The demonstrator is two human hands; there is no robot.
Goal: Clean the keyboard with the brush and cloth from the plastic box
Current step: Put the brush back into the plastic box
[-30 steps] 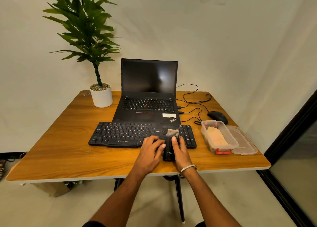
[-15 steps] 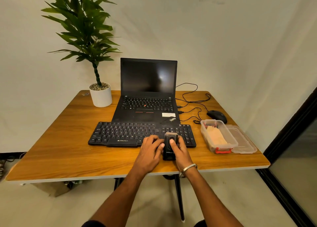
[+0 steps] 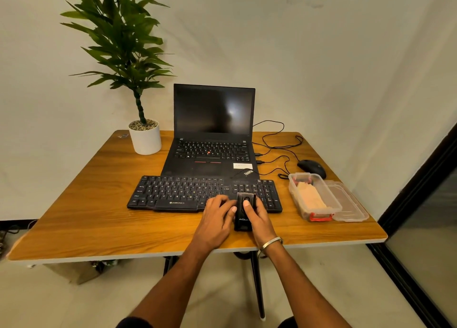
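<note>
Black plastic, the brush (image 3: 243, 212) lies lengthwise front to back, its far end over the keyboard's (image 3: 188, 191) near edge, its near end toward the person. The right hand (image 3: 259, 215) grasps it, thumb on top; the left hand (image 3: 216, 215) rests beside it, fingertips touching its side. Right of the keyboard stands the plastic box (image 3: 314, 196) with the cloth (image 3: 310, 196) inside, its lid (image 3: 350, 204) alongside. Behind are a laptop (image 3: 212, 134), mouse (image 3: 311, 168) and potted plant (image 3: 144, 137) on the wooden table (image 3: 86, 216).

Both hands reach forward side by side; right hand (image 3: 257, 214) curled, thumb on top; left hand (image 3: 216, 215) knuckles bent.
</note>
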